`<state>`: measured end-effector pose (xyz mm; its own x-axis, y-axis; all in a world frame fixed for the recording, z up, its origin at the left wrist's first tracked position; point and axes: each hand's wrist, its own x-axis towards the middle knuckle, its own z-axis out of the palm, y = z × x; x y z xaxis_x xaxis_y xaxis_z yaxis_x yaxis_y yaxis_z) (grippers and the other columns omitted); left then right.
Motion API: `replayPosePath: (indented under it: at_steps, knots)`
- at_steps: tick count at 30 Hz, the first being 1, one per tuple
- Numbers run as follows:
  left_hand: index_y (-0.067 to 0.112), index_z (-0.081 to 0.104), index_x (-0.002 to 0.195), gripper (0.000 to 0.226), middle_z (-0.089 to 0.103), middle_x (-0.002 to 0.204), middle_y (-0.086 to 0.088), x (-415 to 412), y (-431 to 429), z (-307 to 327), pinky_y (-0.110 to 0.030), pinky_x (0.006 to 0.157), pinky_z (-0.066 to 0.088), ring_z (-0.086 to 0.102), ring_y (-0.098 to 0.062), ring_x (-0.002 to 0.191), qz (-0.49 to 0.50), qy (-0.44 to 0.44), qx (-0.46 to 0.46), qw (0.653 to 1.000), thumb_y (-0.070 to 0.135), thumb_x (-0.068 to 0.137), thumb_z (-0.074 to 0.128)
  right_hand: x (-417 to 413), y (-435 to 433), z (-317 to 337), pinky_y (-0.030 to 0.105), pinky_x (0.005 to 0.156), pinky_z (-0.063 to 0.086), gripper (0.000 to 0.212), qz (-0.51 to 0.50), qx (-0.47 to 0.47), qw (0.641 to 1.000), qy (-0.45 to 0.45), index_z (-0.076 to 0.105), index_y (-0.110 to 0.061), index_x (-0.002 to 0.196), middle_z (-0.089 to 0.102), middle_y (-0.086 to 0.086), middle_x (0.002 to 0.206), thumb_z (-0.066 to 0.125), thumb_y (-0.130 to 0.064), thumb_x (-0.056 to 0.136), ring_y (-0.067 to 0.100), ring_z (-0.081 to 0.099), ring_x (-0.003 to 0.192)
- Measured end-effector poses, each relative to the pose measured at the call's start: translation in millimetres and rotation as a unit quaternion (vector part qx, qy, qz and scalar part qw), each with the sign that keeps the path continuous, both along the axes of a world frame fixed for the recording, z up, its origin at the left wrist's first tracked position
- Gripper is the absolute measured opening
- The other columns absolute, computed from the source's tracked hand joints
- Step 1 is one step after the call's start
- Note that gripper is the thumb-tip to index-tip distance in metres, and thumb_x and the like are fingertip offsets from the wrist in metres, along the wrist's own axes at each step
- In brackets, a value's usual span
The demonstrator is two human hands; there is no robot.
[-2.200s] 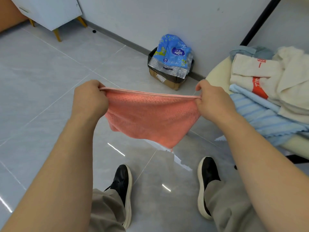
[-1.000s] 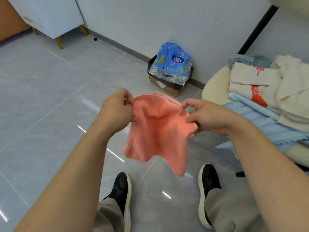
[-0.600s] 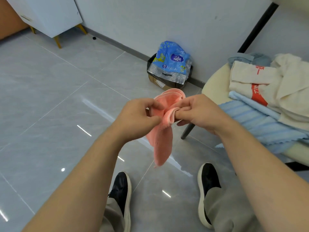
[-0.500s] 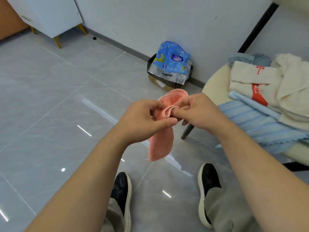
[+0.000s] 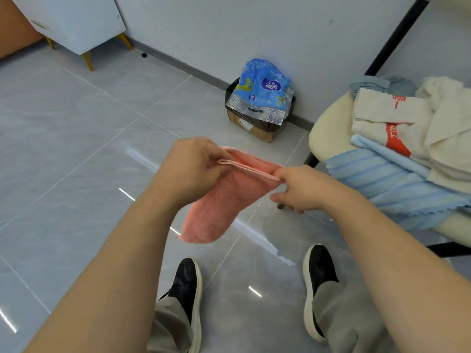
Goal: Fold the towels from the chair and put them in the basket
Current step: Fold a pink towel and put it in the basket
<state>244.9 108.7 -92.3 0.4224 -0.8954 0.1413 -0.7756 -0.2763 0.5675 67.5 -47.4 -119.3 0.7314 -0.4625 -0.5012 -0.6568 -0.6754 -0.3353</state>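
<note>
Extending from the lower frame edge, both bare forearms converge on the grip; their upper ends are cut off. Below the grip, the left shoe (image 5: 188,284) and right shoe (image 5: 318,272) stand on the grey tiled floor (image 5: 76,154), partly covered by trouser hems. The left hand (image 5: 193,169) is turned knuckles-up, fingers curled, pinching the left end of the pink towel's (image 5: 219,207) doubled top edge; its fingertips are hidden behind the hand. The right hand (image 5: 303,189) pinches the right end of that edge between thumb and forefinger, the other fingers curled beneath; whether they touch the cloth cannot be determined. The towel is held in the air, its edge drawn straight between the hands, the remainder hanging below the grip. Two layers show along the edge; deeper folds cannot be made out. Right of the grip, the chair (image 5: 328,133) carries a blue ribbed towel (image 5: 392,184), a cream towel (image 5: 382,115) with red print and a grey cloth (image 5: 377,84); the frame cuts the pile off. Beyond the grip, a cardboard box (image 5: 254,127) holds a blue package (image 5: 262,90). Far beyond-left stands a white cabinet (image 5: 76,19), cropped.
</note>
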Motion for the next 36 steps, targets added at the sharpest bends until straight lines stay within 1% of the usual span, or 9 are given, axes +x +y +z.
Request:
replayPosePath:
  at_steps: [2, 7, 11, 14, 17, 24, 26, 32, 36]
  knots:
    - [0.026, 0.081, 0.095, 0.013, 0.066, 0.081, 0.006, 11, 4, 0, -0.030, 0.077, 0.047, 0.062, -0.015, 0.081, 0.039, -0.011, 0.012, 0.999, 0.020, 0.084, 0.076, 0, -4, 5, 0.036, 0.079, 0.055, 0.019, 0.015, -0.086, 0.996, -0.032, 0.062, -0.035, 0.109, 0.068, -0.010, 0.086, 0.060, -0.044, 0.092, 0.019, 0.067, 0.090]
    - [0.018, 0.079, 0.093, 0.009, 0.066, 0.081, -0.001, 22, 9, -3, -0.025, 0.070, 0.036, 0.055, -0.015, 0.077, 0.091, -0.029, 0.014, 0.995, 0.020, 0.087, 0.073, 4, 2, 29, 0.038, 0.077, 0.056, 0.033, 0.087, 0.048, 0.995, -0.019, 0.071, -0.020, 0.088, 0.072, 0.001, 0.081, 0.068, -0.052, 0.086, 0.021, 0.068, 0.081]
    - [0.021, 0.077, 0.090, 0.009, 0.068, 0.086, 0.001, 22, 9, -3, -0.029, 0.074, 0.044, 0.060, -0.017, 0.083, 0.078, -0.019, 0.025, 0.996, 0.015, 0.086, 0.072, 6, 8, 28, 0.036, 0.080, 0.054, 0.034, 0.099, -0.046, 0.994, -0.017, 0.073, -0.028, 0.102, 0.072, -0.002, 0.088, 0.060, -0.057, 0.090, 0.020, 0.066, 0.088]
    - [0.022, 0.078, 0.089, 0.012, 0.070, 0.087, 0.002, 17, 9, -1, -0.033, 0.079, 0.051, 0.063, -0.016, 0.085, 0.041, 0.000, 0.049, 0.998, 0.012, 0.083, 0.073, 2, 4, 24, 0.031, 0.074, 0.054, 0.043, 0.042, -0.024, 0.999, -0.003, 0.074, -0.035, 0.101, 0.071, -0.003, 0.080, 0.049, -0.068, 0.091, 0.017, 0.067, 0.079]
    - [0.021, 0.079, 0.086, 0.017, 0.071, 0.085, 0.002, 11, 7, 1, -0.033, 0.078, 0.052, 0.064, -0.018, 0.081, 0.019, 0.005, 0.068, 0.997, 0.007, 0.080, 0.072, 5, -3, 16, 0.032, 0.077, 0.055, 0.063, -0.095, 0.015, 0.995, -0.033, 0.075, -0.013, 0.088, 0.072, 0.005, 0.069, 0.034, -0.060, 0.099, 0.021, 0.069, 0.074]
    - [0.024, 0.081, 0.087, 0.018, 0.074, 0.083, 0.004, -15, -2, 0, -0.032, 0.077, 0.055, 0.067, -0.015, 0.081, -0.093, 0.010, 0.109, 0.990, 0.010, 0.077, 0.075, 5, -14, -6, 0.028, 0.054, 0.042, 0.025, -0.215, -0.100, 0.969, -0.075, 0.067, -0.010, 0.066, 0.064, 0.004, 0.066, 0.055, -0.027, 0.080, 0.026, 0.061, 0.069]
    - [0.023, 0.081, 0.089, 0.016, 0.073, 0.083, 0.004, -21, -5, -1, -0.029, 0.076, 0.053, 0.066, -0.015, 0.082, -0.103, 0.003, 0.115, 0.988, 0.013, 0.079, 0.073, 6, -12, -9, 0.028, 0.059, 0.048, 0.016, -0.211, -0.117, 0.968, -0.066, 0.071, -0.015, 0.074, 0.067, 0.003, 0.075, 0.056, -0.020, 0.075, 0.028, 0.062, 0.074]
    - [0.022, 0.077, 0.087, 0.012, 0.059, 0.074, 0.008, -25, -9, -2, -0.033, 0.071, 0.050, 0.058, -0.015, 0.075, -0.071, -0.013, 0.097, 0.993, 0.015, 0.084, 0.069, 8, -9, -8, 0.035, 0.082, 0.057, 0.043, -0.141, -0.066, 0.985, -0.067, 0.065, -0.035, 0.119, 0.071, -0.003, 0.105, 0.060, -0.017, 0.080, 0.021, 0.066, 0.090]
    - [0.021, 0.077, 0.087, 0.018, 0.060, 0.078, 0.004, -23, -9, -6, -0.033, 0.072, 0.049, 0.059, -0.020, 0.081, -0.042, -0.021, 0.099, 0.994, 0.010, 0.083, 0.063, 8, -10, -10, 0.030, 0.071, 0.056, 0.022, -0.142, -0.080, 0.985, -0.050, 0.067, -0.033, 0.102, 0.064, -0.010, 0.084, 0.061, -0.028, 0.081, 0.017, 0.063, 0.071]
